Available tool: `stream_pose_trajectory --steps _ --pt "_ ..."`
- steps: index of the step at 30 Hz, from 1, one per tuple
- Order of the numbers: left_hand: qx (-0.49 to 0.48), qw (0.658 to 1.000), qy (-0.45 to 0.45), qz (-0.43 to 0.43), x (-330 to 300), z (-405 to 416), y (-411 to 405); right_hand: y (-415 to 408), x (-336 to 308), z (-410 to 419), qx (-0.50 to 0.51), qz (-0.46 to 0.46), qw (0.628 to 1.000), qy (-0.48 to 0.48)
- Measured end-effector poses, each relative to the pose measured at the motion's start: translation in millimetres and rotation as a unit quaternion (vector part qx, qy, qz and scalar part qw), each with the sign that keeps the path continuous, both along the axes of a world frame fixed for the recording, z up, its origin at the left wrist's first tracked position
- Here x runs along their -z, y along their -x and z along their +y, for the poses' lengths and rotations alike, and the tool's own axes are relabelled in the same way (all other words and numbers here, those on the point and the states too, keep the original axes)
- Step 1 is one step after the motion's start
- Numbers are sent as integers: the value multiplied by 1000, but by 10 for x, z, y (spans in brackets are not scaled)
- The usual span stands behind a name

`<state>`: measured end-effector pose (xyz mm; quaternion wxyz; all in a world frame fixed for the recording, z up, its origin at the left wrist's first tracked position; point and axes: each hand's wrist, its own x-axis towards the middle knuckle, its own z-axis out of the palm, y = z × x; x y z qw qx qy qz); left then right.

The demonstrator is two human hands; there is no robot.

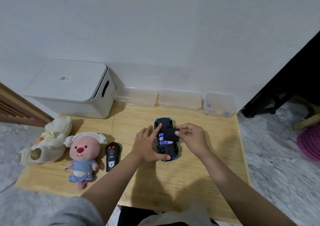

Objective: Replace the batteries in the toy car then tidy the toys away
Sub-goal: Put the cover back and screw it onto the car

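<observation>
Thumb and forefinger of the left hand (147, 143) pin the upturned blue plastic toy car (166, 139) mid-table, while the right hand (190, 137) pinches its black battery cover (171, 134) — seat it squarely over the batteries, then press evenly.

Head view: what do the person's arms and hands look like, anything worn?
Both hands, left and right, are bare: no gloves, and no rings, watch or bracelets that I can see. Forearms are uncovered too. Grey short sleeves show at the frame's bottom edge, clearest on the left arm. No markings or tattoos visible.
</observation>
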<state>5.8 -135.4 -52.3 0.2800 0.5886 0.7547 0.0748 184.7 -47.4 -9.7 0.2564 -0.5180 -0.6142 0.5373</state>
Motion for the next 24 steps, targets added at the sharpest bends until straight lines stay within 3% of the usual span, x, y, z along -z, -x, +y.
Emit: stream_pose_trajectory --steps 8,24 --pt "-15 1000 -12 -19 13 -10 2 140 144 95 -67 -56 996 -2" --pt "-20 999 -1 -36 10 0 6 116 171 268 -123 -40 991 22"
